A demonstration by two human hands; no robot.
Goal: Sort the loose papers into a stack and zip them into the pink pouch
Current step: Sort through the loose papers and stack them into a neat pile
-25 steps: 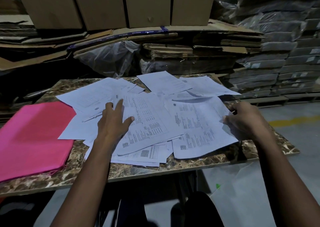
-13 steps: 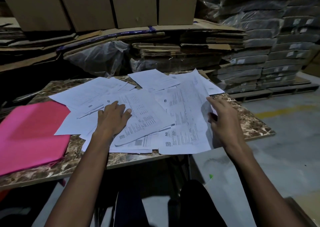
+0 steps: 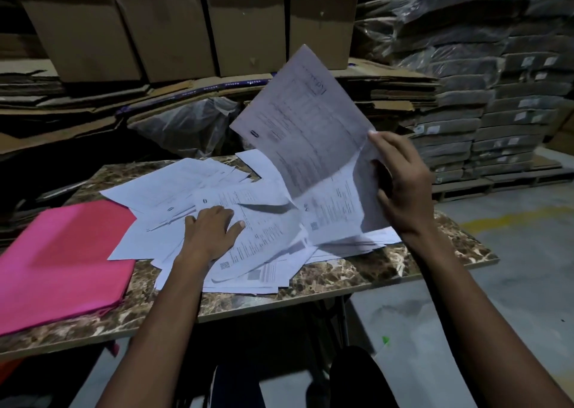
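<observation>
Many cardboard boxes (image 3: 174, 31) behind loose papers (image 3: 192, 190).

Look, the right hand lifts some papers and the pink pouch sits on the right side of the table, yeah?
Not quite. The head view shows the pink pouch on the left side of the table. The right hand does lift some papers.

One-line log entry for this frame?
right hand: lifts sheet | left hand: presses papers | pink pouch: untouched
</observation>
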